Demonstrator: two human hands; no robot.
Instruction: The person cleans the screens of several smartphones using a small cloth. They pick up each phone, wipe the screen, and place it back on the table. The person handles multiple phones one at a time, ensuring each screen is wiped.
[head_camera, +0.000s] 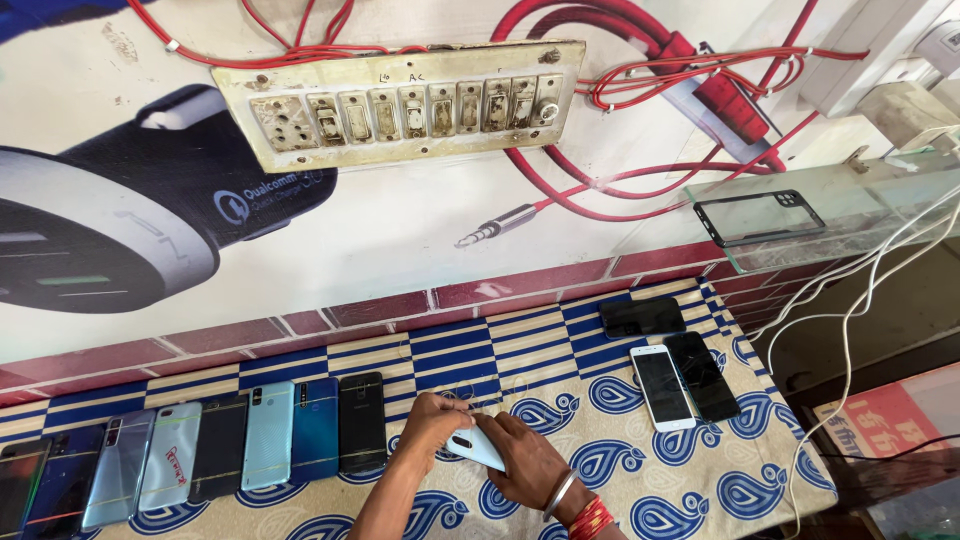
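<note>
Both my hands meet low in the middle of the view over a cloth with blue paisley shapes (620, 460). Between them lies a small white phone (478, 449), back side up. My left hand (428, 425) grips its left end with the fingers curled over it. My right hand (530, 462), with a metal bangle and red bangles at the wrist, holds its right end. The phone is just above the cloth, or resting on it; I cannot tell which.
Several phones lie side by side in a row (200, 450) at the left. A white-framed phone (662, 388) and two black phones (702, 375) (643, 317) lie at the right. A glass shelf (880, 200) carries a clear phone case (760, 217). The wall bears a switchboard (400, 105) and red wires (640, 90); white cables (850, 310) hang at the right.
</note>
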